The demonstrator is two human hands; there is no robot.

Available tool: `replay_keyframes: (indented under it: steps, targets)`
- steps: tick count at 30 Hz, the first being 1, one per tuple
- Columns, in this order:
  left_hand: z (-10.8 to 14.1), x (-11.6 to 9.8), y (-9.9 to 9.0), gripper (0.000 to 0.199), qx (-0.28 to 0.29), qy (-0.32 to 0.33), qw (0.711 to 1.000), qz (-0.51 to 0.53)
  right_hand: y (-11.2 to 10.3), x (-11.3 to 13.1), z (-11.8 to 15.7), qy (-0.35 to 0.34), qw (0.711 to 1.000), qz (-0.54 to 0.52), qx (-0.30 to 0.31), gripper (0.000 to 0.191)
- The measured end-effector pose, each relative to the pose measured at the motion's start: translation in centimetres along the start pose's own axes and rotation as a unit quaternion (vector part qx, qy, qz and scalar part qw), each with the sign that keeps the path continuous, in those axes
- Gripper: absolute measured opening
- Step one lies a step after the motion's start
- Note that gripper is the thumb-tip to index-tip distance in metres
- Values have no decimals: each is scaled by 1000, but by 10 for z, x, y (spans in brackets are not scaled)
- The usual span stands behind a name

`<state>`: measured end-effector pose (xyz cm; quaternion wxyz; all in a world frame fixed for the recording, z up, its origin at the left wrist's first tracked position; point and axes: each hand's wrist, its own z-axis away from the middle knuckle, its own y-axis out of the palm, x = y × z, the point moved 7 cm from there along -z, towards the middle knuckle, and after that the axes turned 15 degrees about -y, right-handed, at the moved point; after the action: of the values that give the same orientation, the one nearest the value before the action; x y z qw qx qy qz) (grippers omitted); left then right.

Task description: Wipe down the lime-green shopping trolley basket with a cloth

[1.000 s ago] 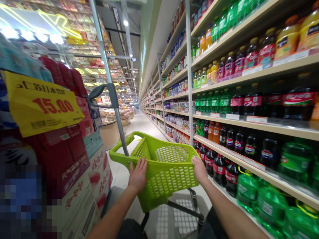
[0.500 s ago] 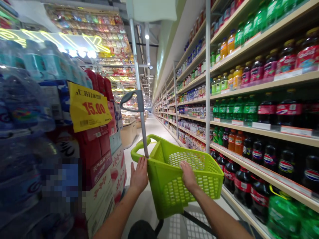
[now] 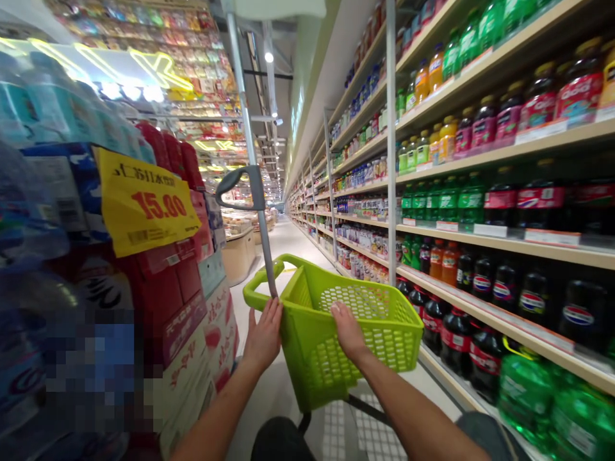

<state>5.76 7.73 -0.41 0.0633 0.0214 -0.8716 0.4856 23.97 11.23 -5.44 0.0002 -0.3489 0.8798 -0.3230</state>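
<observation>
A lime green basket [image 3: 312,358] with perforated sides sits on a cart with dark legs, in the middle of the head view. At its near left corner, below the rounded handle end, my left hand [image 3: 263,336] lies with its fingertips against the green wall and its thumb apart. My right hand [image 3: 348,330] is closed over the rim of the near side wall; its fingers are mostly hidden inside the basket. A grey pole [image 3: 250,147] with a grey loop grip [image 3: 240,189] rises beside the basket's left end.
Shelves [image 3: 504,234] of bottled drinks line the right side. Stacked boxes [image 3: 187,333] and wrapped bottles crowd the left, with a yellow price sign [image 3: 148,202] sticking out. A pale aisle floor [image 3: 286,240] runs ahead between them.
The cart, both hands and the surroundings have shifted slightly left in view. The price sign looks larger and nearer. Both hands keep their places on the basket.
</observation>
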Motion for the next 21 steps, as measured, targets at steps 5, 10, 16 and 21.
replay_keyframes:
  steps: [5, 10, 16, 21]
  targets:
    - [-9, -41, 5, 62, 29, 49, 998, -11, 12, 28, -5, -73, 997, -11, 1, 45]
    - [-13, -50, 8, 65, 41, 31, 999, -10, -41, -45, 38, 44, 998, 49, 17, 43]
    - [-3, -51, 9, 72, 52, 20, 998, -29, -40, -48, 43, 57, 997, 52, 2, 41]
    - [3, -50, 11, 77, 71, 17, 996, -42, -37, -43, 43, -31, 997, 62, 33, 50]
